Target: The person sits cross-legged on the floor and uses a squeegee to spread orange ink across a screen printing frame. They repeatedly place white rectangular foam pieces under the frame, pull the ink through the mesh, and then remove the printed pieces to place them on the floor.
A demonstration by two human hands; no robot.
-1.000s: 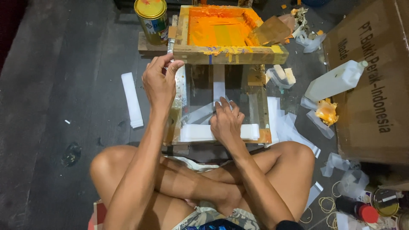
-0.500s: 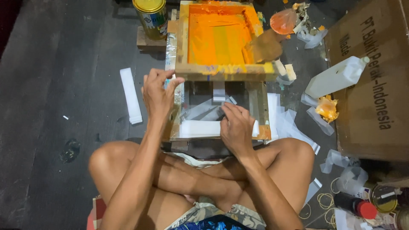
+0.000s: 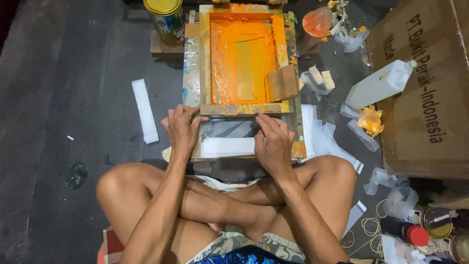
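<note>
Screen frame, orange ink inside, lies on floor before crossed legs. Left hand pinches frame's near corner; right hand lies flat, released, on white strip. Risk: frame slips, smears ink on strip.

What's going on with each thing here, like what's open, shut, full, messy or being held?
Wooden screen frame: lying flat, coated inside with orange ink.
Left hand: gripping the frame's near left corner.
Right hand: pressed flat on the white strip.
White strip: lying flat under the frame's near edge.
Paint can: upright, gold lid shut.
White plastic jug: lying on its side, capped.
Cardboard box: closed.
Orange-stained rag: crumpled on the floor.
</note>
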